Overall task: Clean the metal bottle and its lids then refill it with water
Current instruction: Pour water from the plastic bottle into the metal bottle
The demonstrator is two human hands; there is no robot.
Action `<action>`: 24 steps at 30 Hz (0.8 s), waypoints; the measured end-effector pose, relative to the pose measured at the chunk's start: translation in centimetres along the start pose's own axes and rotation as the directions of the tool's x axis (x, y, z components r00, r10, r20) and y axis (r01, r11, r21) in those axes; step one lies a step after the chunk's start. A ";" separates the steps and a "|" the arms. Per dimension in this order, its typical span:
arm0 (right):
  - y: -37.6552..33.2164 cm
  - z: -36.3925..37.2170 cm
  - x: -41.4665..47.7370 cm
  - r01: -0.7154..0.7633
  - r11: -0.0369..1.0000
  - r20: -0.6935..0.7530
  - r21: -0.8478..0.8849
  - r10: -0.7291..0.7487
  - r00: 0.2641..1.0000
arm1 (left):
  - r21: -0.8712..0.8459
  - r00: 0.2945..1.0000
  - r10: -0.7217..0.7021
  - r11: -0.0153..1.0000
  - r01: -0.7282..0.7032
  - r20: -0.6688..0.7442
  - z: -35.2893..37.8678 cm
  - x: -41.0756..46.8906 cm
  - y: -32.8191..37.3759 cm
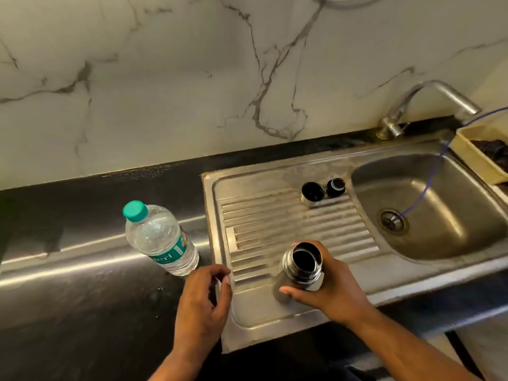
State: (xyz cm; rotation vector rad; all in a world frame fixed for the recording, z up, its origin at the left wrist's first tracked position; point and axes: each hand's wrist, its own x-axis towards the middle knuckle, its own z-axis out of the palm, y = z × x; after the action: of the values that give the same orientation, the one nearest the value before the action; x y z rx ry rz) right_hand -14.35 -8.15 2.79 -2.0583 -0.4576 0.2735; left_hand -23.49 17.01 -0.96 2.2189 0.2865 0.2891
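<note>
Nearest the camera, the person's left hand [203,301] hangs over the near-left corner of the ribbed stainless-steel draining board [288,221], its fingers loosely curled and holding nothing. Just to its right, the right hand [334,292] grips the open steel metal bottle [297,274]: the thumb lies across the near side and the fingers wrap round the far side below the threaded neck. The bottle has no lid, its dark mouth faces up, and its lower part sits at the near edge of the draining board; whether it rests there or is lifted cannot be told. A little farther and to the left, a clear plastic water bottle with a green cap [160,237] stands on the dark glossy surface [82,298], close beside the draining board's left rim. At the far end of the draining board two lids sit side by side, near each other: a wider steel cup-shaped lid [312,193] with its dark hollow up, and a smaller black round lid [336,187] to its right. Right of them lies the steel sink basin [453,237], where a thin blue cord [423,188] runs down to the drain [393,220]. Beyond stand the curved metal tap [428,103], a cream plastic tub [464,149] at the far right and the veined marble wall [192,78].
</note>
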 end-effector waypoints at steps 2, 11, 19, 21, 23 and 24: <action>-0.3 0.5 -0.3 0.000 1.000 0.016 -0.007 0.000 1.000 | -0.039 1.000 -0.007 0.999 0.008 0.017 -0.4 -0.1 0.0; 0.1 1.0 -1.0 -0.036 0.998 0.030 0.054 0.035 0.999 | -0.001 0.968 0.136 0.990 -0.139 -0.211 -3.6 0.2 -0.3; -3.7 -2.6 -0.5 0.123 0.983 -0.164 0.133 -0.100 0.981 | 0.001 0.894 0.006 1.000 -0.006 -0.448 -8.4 6.5 -0.3; -4.5 -3.4 0.0 0.144 0.985 -0.194 0.099 -0.123 0.973 | -0.201 0.955 -0.122 0.977 0.068 -0.270 -8.7 7.3 -0.3; -5.1 -4.0 0.5 0.142 0.985 -0.208 0.093 -0.120 0.971 | -0.213 0.967 -0.143 0.972 0.098 -0.209 -8.7 7.9 -0.3; -5.4 -4.3 0.8 0.141 0.986 -0.213 0.089 -0.120 0.970 | -0.184 0.967 -0.138 0.978 0.099 -0.213 -8.6 8.3 -0.2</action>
State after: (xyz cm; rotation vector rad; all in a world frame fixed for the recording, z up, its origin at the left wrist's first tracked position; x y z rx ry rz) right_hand -13.12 -8.68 9.66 -1.9209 -0.4388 0.0023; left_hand -18.28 25.99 5.00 1.9915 0.4976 0.4831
